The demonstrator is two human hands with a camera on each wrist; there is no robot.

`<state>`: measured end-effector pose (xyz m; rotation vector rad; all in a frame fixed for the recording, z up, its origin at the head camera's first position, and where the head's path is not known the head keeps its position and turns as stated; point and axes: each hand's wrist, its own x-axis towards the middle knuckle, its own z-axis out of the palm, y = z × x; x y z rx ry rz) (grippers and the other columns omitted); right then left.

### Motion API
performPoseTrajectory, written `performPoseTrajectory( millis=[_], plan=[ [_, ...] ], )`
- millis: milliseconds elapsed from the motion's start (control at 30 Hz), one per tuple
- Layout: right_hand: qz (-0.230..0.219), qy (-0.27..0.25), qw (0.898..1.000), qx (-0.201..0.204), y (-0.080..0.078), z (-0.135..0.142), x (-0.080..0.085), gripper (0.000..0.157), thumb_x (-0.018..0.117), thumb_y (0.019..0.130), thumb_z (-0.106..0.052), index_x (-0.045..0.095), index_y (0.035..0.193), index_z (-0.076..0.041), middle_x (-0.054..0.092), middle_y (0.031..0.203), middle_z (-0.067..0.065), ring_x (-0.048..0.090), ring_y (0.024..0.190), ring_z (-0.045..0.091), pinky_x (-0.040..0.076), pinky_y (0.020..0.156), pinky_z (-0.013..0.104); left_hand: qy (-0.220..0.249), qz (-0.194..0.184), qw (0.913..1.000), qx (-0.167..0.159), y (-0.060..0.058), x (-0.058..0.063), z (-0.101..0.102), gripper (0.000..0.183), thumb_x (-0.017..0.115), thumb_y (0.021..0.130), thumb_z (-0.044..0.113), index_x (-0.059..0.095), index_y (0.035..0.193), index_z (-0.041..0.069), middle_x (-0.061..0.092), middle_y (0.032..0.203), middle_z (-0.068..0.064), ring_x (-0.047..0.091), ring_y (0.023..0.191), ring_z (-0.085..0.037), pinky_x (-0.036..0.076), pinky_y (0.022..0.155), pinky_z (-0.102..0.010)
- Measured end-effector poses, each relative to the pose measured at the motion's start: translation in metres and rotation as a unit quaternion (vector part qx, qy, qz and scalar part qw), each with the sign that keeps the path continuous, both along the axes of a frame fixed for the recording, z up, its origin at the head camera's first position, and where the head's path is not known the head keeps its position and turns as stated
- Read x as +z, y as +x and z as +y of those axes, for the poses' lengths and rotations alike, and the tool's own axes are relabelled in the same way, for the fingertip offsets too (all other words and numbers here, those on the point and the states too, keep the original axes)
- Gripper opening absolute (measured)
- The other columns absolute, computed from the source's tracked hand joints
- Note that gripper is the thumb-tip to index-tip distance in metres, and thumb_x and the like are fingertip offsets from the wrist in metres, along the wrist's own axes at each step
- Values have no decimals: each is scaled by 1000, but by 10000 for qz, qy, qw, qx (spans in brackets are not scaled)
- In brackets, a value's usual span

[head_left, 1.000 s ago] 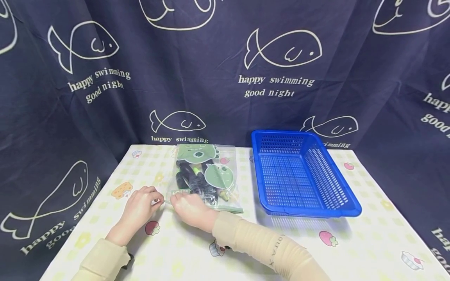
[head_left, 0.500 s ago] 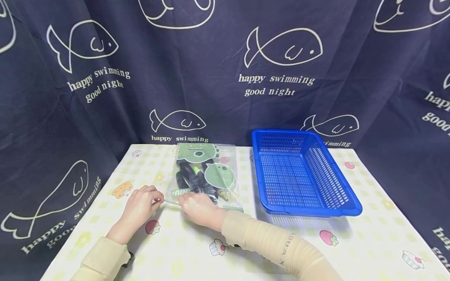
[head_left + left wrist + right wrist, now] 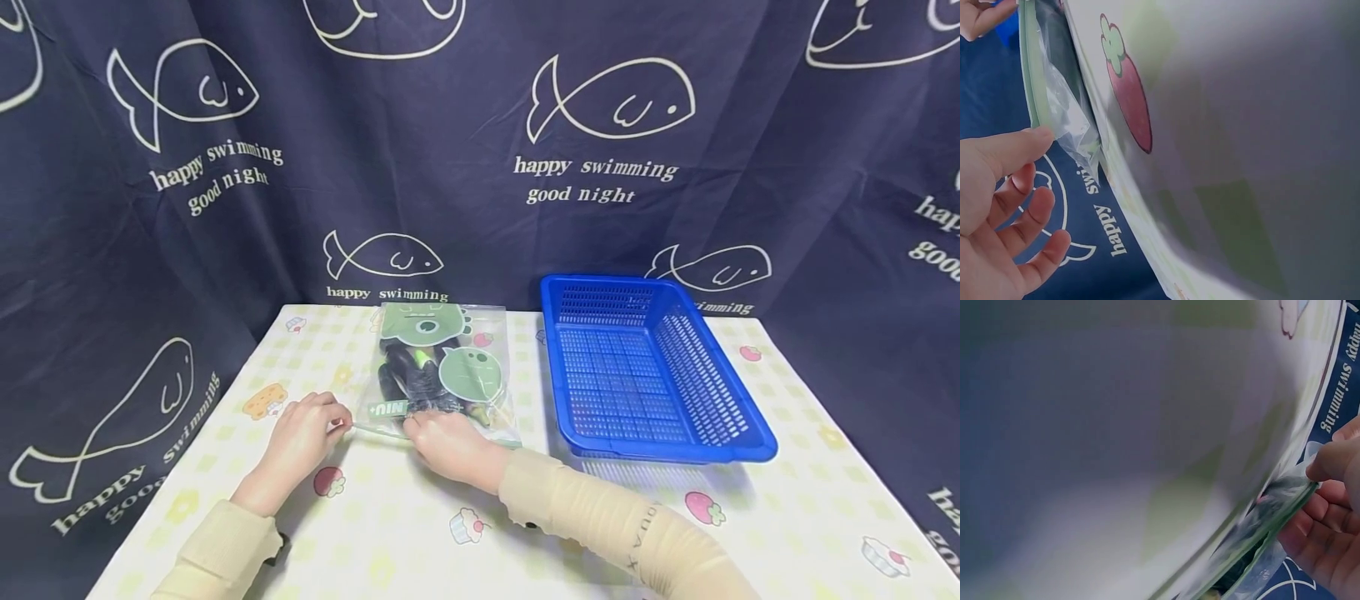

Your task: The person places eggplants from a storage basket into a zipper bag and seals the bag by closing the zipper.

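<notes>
A clear zip bag (image 3: 471, 373) with green printed shapes lies on the table, its green zip strip (image 3: 1030, 75) toward me. Dark eggplants (image 3: 396, 379) show through the plastic. My left hand (image 3: 306, 429) pinches the bag's near left corner, thumb along the strip and the other fingers loosely bent in the left wrist view. Farther right on the same edge, my right hand (image 3: 453, 448) pinches the strip between thumb and fingers. Beyond that hand, in the right wrist view, the bag's two green edges (image 3: 1249, 545) stand apart with something dark between them.
A blue plastic basket (image 3: 551, 367) with slotted walls stands right of the bag. The table (image 3: 420, 558) wears a pale checked cloth with printed strawberries and cupcakes. Behind its far edge hangs a navy curtain (image 3: 465, 108) with white fish drawings.
My right hand has slid rightward along the bag's zip strip, uncovering more of the strip and the green label. My left hand keeps its pinch on the corner in the same place.
</notes>
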<state>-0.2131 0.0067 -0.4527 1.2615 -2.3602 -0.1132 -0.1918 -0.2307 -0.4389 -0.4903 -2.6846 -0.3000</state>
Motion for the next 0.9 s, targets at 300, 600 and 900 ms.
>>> performPoseTrajectory(
  millis=[300,600,900],
  plan=[
    [526,63,9985,97,1,0,-4,11,61,84,-20,60,93,-14,63,88,-3,61,77,12,52,59,25,-94,-58,9983,-574,3,0,19,30,83,63,3,62,82,15,59,84,4,56,79,-18,46,66,-38],
    [733,192,9971,87,7,-2,0,7,61,84,-16,59,90,-15,60,86,-4,58,73,11,48,52,24,-759,-146,9923,-973,0,-4,43,30,80,65,3,57,78,17,53,80,6,50,77,-15,37,62,-29],
    [661,350,9970,174,6,-1,-1,8,61,84,-13,59,91,-16,60,87,-5,59,76,10,49,56,24,-1152,-6,9885,-978,-4,-7,48,28,77,67,1,54,72,17,52,72,6,45,67,-12,38,57,-27]
  ],
)
